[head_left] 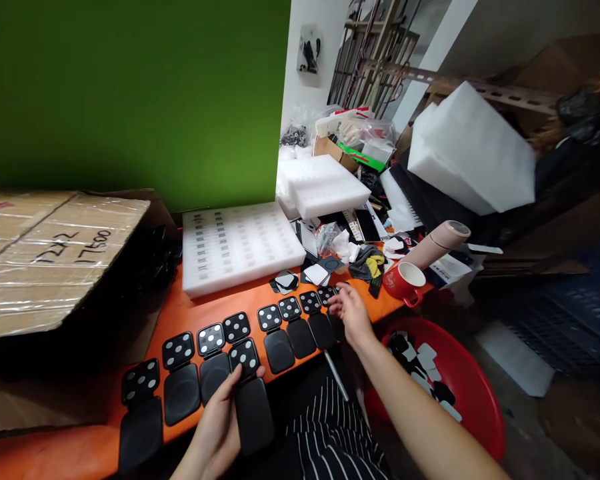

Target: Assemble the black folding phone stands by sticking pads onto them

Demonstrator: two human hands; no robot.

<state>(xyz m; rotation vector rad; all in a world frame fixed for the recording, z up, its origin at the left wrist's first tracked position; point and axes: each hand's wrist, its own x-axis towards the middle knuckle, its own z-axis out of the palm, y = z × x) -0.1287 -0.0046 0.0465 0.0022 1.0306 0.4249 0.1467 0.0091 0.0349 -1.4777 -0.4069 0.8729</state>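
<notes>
My left hand (220,417) grips an unfolded black hinged case (255,413), its thumb over the dotted half, which carries several pale round dots. The plain half hangs down toward my lap. My right hand (353,317) is over the right end of a row of similar cases, its fingers loosely bent and apart, with nothing visible in them; whether they touch the end case is unclear. Along the table's front edge lie several more unfolded cases, among them a dotted one (179,350) at left and another (310,302) near my right hand.
A white foam block (240,247) with slots lies behind the cases on the orange table (200,307). At left stands a cardboard box (55,260). A red mug (404,281) and pink bottle (437,243) stand at right. Below is a red basin (480,407) holding black and white pieces.
</notes>
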